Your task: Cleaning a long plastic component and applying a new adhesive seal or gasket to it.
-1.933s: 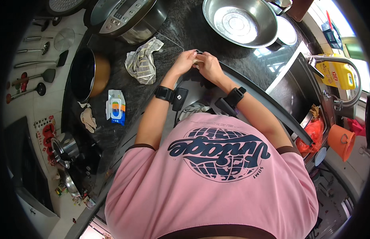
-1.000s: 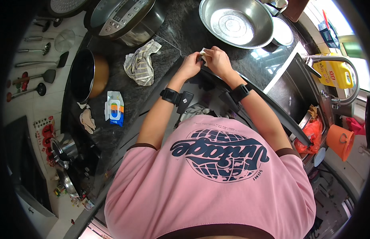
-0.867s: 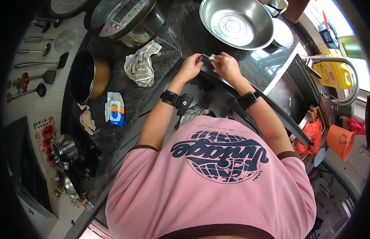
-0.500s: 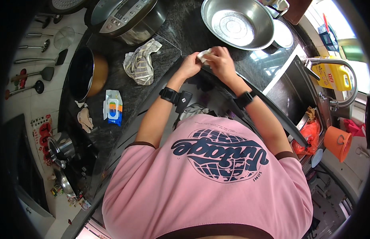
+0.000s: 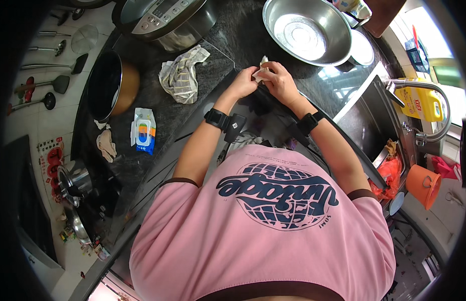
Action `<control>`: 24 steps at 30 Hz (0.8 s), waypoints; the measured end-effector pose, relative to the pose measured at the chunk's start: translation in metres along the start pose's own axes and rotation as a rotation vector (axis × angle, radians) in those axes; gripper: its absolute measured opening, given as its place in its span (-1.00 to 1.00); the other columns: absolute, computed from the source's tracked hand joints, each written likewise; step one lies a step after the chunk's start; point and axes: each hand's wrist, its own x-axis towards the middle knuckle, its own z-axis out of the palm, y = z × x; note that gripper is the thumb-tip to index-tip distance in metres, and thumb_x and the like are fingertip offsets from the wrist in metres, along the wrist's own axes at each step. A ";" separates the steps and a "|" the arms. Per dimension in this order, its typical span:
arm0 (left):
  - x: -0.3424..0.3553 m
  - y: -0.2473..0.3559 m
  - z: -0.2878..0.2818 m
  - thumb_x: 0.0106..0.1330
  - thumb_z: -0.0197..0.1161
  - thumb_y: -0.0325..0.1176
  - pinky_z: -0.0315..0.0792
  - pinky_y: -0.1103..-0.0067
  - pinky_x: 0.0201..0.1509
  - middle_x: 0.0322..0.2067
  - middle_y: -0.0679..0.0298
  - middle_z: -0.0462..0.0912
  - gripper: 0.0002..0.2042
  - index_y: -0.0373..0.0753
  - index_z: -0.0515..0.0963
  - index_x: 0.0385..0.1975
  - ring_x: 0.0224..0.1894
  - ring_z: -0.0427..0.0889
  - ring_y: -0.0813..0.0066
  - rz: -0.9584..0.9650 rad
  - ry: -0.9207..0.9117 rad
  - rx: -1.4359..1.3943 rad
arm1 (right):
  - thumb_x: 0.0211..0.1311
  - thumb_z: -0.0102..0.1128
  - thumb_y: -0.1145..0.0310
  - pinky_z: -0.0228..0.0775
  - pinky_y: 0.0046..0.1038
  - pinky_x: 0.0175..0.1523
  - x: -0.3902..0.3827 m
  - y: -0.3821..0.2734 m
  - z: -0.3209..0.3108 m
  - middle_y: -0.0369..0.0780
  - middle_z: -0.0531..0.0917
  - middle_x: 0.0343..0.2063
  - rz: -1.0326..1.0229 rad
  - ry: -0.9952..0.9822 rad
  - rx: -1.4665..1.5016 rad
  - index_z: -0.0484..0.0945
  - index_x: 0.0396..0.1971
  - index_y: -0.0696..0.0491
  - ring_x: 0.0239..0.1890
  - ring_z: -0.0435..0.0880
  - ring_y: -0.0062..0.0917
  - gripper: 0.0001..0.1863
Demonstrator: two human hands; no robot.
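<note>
A small crumpled white wipe (image 5: pixel 263 64) is pinched between my hands at the counter's front edge. My left hand (image 5: pixel 244 83) has its fingertips closed on its left side. My right hand (image 5: pixel 281 85) is curled over it from the right, fingers bent and touching it. Part of the wipe is hidden by the fingers, and one end sticks up above them. Left of my hands, a striped cloth (image 5: pixel 182 75) lies rumpled on the dark counter (image 5: pixel 220 70). A steel basin (image 5: pixel 305 32) stands just beyond my right hand.
A wipes pack (image 5: pixel 143 130) and a brown-sided pot (image 5: pixel 126 85) are on the left, with a multicooker (image 5: pixel 175 25) behind. To the right are a sink (image 5: pixel 360 115), curved tap (image 5: pixel 446 108), yellow jug (image 5: pixel 418 103) and orange bucket (image 5: pixel 422 185). Utensils hang at far left.
Both hands have stayed together at the counter edge, moving slightly right. The wipe has shifted in my fingers, and its end now points upward. The right-hand fingers have closed nearer to the left hand.
</note>
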 end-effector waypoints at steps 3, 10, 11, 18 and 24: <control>0.000 0.005 -0.001 0.05 0.04 -0.63 0.33 0.70 -0.43 -0.46 0.38 0.45 -0.70 -0.35 0.38 -0.16 -0.46 0.42 0.69 -0.041 -0.026 -0.046 | -0.16 0.11 0.59 0.41 -0.37 -0.26 -0.005 0.004 0.007 -0.12 0.50 -0.33 0.171 -0.002 -0.004 0.48 -0.39 0.12 -0.33 0.53 -0.23 -0.78; 0.002 0.003 -0.001 0.07 0.04 -0.63 0.33 0.70 -0.43 -0.45 0.38 0.46 -0.73 -0.34 0.39 -0.18 -0.45 0.41 0.69 -0.084 -0.095 -0.120 | -0.19 0.12 0.54 0.40 -0.40 -0.30 -0.006 -0.001 0.002 -0.13 0.51 -0.36 0.081 0.040 -0.005 0.55 -0.47 0.02 -0.36 0.53 -0.27 -0.81; 0.002 0.006 -0.001 0.06 0.04 -0.63 0.33 0.70 -0.43 -0.45 0.38 0.46 -0.73 -0.34 0.39 -0.19 -0.45 0.41 0.69 -0.116 -0.118 -0.144 | -0.23 0.17 0.56 0.42 -0.38 -0.25 -0.006 0.000 0.002 -0.14 0.51 -0.33 0.108 0.011 -0.035 0.50 -0.43 0.08 -0.33 0.54 -0.25 -0.77; 0.002 0.010 0.006 0.02 0.05 -0.64 0.31 0.69 -0.42 -0.45 0.40 0.47 -0.75 -0.33 0.43 -0.25 -0.46 0.40 0.69 -0.116 -0.082 -0.236 | -0.26 0.12 0.56 0.34 -0.30 -0.24 -0.012 0.003 0.006 -0.19 0.50 -0.45 0.540 0.068 -0.022 0.47 -0.54 0.03 -0.36 0.48 -0.24 -0.83; 0.000 0.009 0.009 0.03 0.06 -0.64 0.32 0.69 -0.42 -0.43 0.38 0.49 -0.74 -0.35 0.42 -0.24 -0.45 0.41 0.69 -0.032 -0.081 -0.097 | -0.30 0.14 0.53 0.28 -0.36 -0.22 -0.010 -0.013 0.006 -0.28 0.56 -0.35 0.219 0.080 -0.150 0.52 -0.48 0.02 -0.31 0.45 -0.33 -0.77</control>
